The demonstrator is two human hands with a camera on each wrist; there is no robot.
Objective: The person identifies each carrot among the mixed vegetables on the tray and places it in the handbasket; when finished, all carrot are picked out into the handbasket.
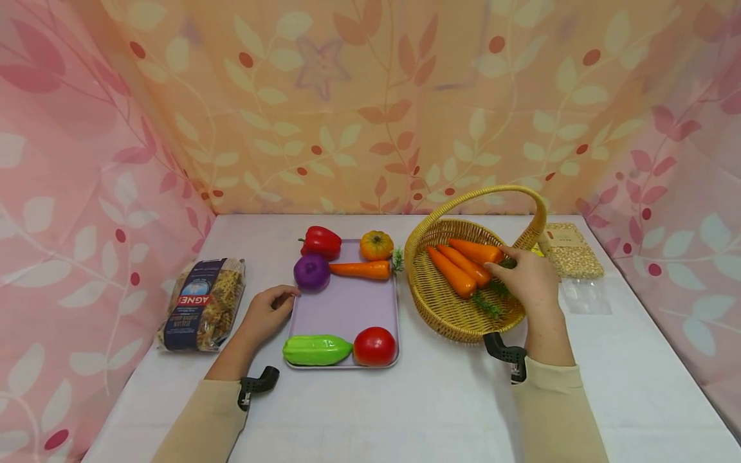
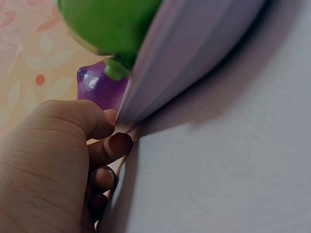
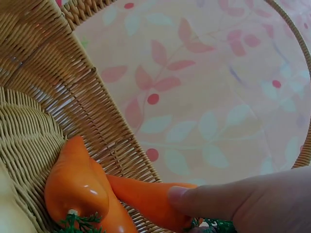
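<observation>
My right hand [image 1: 529,276] reaches into a wicker basket [image 1: 440,315] and grips the leafy end of a carrot [image 1: 471,249]. Two other carrots [image 1: 451,273] lie beside it in the basket. In the right wrist view, the thumb presses on the held carrot [image 3: 150,199]; the other fingers are mostly hidden. At the left edge of a lilac tray [image 1: 347,315], my left hand [image 1: 269,313] pinches the rim between thumb and index finger, as the left wrist view shows. A purple onion-like vegetable [image 1: 311,272] sits on the tray near these fingers.
Also on the tray are a red bell pepper [image 1: 321,242], a small pumpkin [image 1: 376,245], a carrot [image 1: 361,270], a green ridged vegetable [image 1: 317,350] and a tomato [image 1: 375,347]. A pasta bag [image 1: 202,305] lies left; a bag of grains [image 1: 570,251] lies behind the basket's right side.
</observation>
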